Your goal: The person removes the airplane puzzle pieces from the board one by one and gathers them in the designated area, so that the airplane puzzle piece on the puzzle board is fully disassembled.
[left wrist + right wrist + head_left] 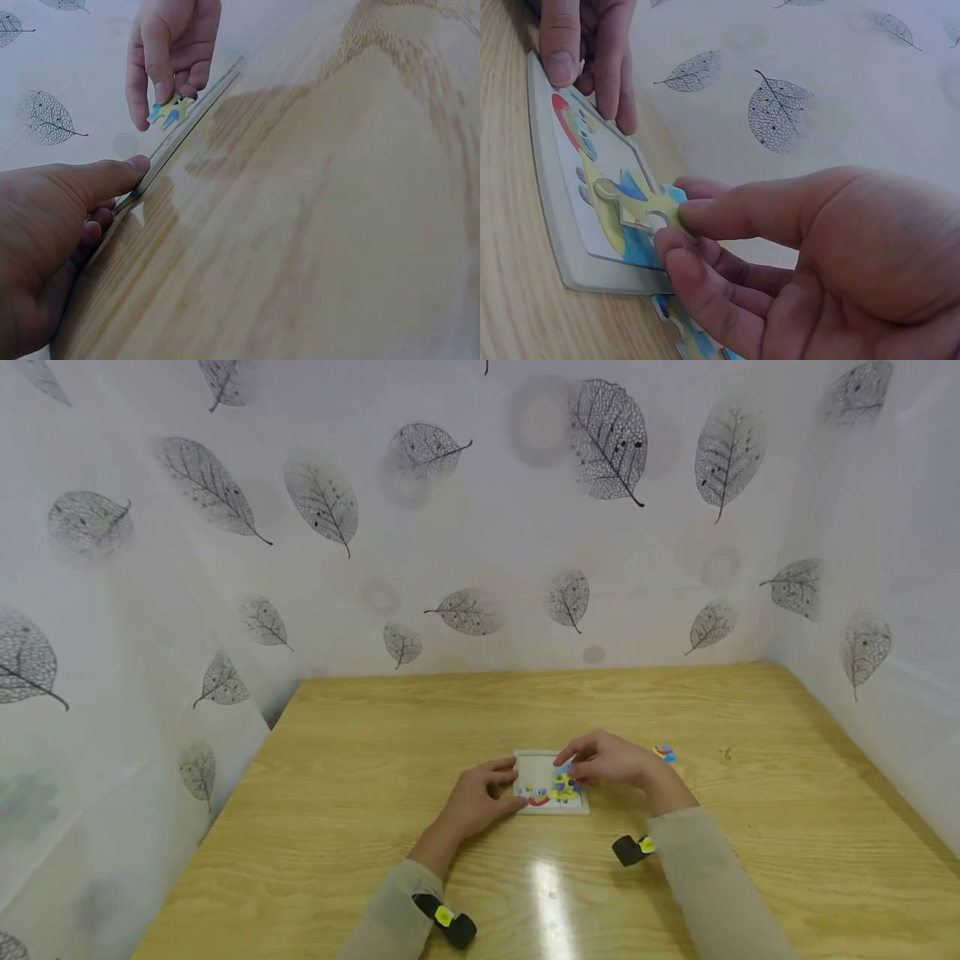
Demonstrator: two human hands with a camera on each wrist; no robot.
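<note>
A shallow puzzle tray (553,811) with a pale rim lies on the wooden table, its front part filled with coloured jigsaw pieces. At its left side, my left hand (478,797) holds the edge, thumb by the front corner and fingers along the side. My right hand (611,758) is over the tray's right part. Between its thumb and fingers it pinches a yellow and blue puzzle piece (639,204), tilted just above the assembled pieces in the right wrist view. The same puzzle piece (174,112) shows under the right fingertips in the left wrist view.
Loose blue, red and yellow puzzle pieces (664,753) lie on the table (375,735) right of the tray, behind the right wrist. Leaf-printed cloth (465,527) hangs behind the table and along its sides. A black strap device (446,920) sits at the left wrist.
</note>
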